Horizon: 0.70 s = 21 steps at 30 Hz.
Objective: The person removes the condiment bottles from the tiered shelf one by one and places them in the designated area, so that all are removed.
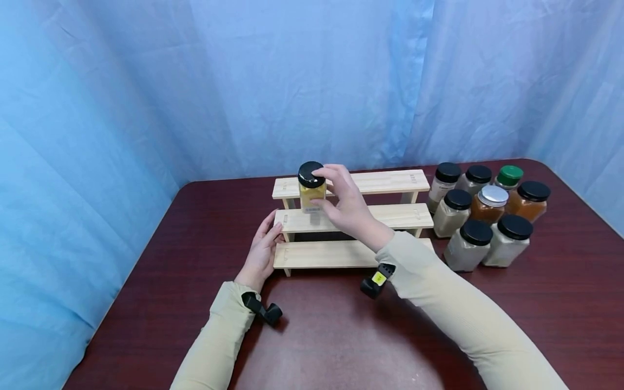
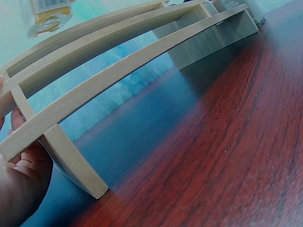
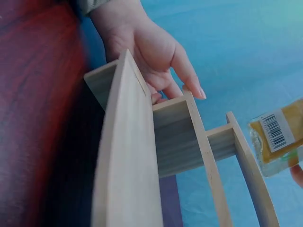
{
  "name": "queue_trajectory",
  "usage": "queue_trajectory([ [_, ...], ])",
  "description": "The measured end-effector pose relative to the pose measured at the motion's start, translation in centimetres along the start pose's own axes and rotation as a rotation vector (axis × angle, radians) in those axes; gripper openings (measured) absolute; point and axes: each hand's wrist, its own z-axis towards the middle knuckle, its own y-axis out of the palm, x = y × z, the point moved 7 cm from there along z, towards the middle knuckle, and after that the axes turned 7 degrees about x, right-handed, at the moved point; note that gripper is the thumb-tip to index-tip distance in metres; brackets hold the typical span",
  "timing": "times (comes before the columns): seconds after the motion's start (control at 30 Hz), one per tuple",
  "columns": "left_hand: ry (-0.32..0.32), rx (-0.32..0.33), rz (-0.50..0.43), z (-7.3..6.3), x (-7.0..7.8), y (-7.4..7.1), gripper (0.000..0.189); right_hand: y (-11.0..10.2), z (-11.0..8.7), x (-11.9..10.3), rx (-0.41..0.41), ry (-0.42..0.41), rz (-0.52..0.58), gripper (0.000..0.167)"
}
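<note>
My right hand [image 1: 352,210] holds a clear spice jar [image 1: 311,196] with a black lid and yellow contents, thumb and fingers curled around its side. The jar is upright near the left end of the three-tier wooden rack [image 1: 326,255], above the middle step. In the right wrist view, the jar's barcode label [image 3: 274,132] faces the camera, and its base hangs apart from the shelves. My left hand [image 1: 260,253] grips the rack's left end at the middle step, thumb by the board's edge and other fingers partly hidden behind it.
Several spice jars [image 1: 466,245] stand grouped right of the rack, mostly black-lidded, one with a green lid [image 1: 509,174] and one with a silver lid [image 1: 493,195]. Blue curtains [image 1: 302,81] hang behind the dark red table [image 1: 205,233].
</note>
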Motion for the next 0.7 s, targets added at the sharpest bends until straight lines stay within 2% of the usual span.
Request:
queue_trajectory([
  [0.2,-0.004,0.007,0.000,0.1,0.0,0.0,0.053,-0.4,-1.3,-0.4,-0.029,-0.015,-0.029,0.054],
  [0.47,0.000,0.002,0.009,0.1,0.1,0.0,0.054,-1.6,-2.9,-0.3,-0.055,0.092,0.073,0.054],
  [0.7,0.009,0.001,0.011,0.1,0.1,0.0,0.053,-4.0,-3.9,-0.1,-0.031,0.132,0.072,0.056],
])
